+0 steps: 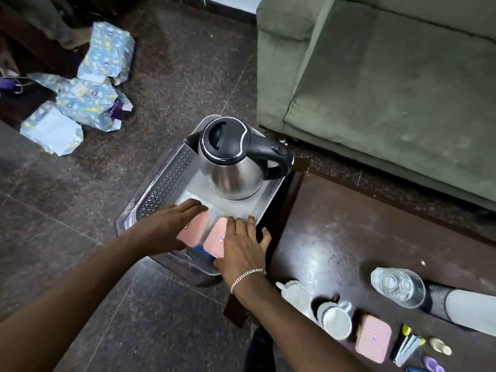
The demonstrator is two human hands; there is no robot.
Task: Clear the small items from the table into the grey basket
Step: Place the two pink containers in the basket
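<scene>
The grey basket sits at the far left end of the dark table. A steel kettle with a black lid stands in its far half. Two pink lidded boxes lie side by side in its near half, with something blue at their near end. My left hand lies flat over the left pink box, thumb hidden. My right hand rests with spread fingers on the right pink box, reaching the basket's right rim. A third pink box lies on the table.
Along the near table edge stand a small white bottle, a white mug, a clear water bottle, a grey roll, pens and a purple item. A green sofa is beyond. Wrapped packages lie on the floor.
</scene>
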